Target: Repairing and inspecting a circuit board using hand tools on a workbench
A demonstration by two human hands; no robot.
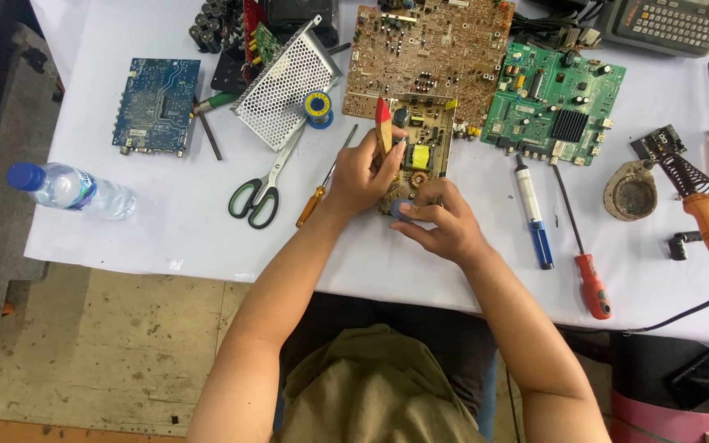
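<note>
My left hand (364, 172) grips a tool with a wooden handle and red tip (382, 125), held upright over a small brown circuit board (425, 139) with a yellow part on it. My right hand (436, 217) rests at the board's near edge and pinches a small blue round object (401, 208) between thumb and fingers. Both hands touch or hover right at the board, which lies on the white table (166, 221).
Around lie a large brown board (428, 49), a green board (553, 102), a blue board (156, 105), a perforated metal cover (285, 82), solder spool (317, 107), scissors (260, 193), screwdrivers (588, 271), a desoldering pump (532, 209), soldering iron (703, 217), water bottle (71, 190).
</note>
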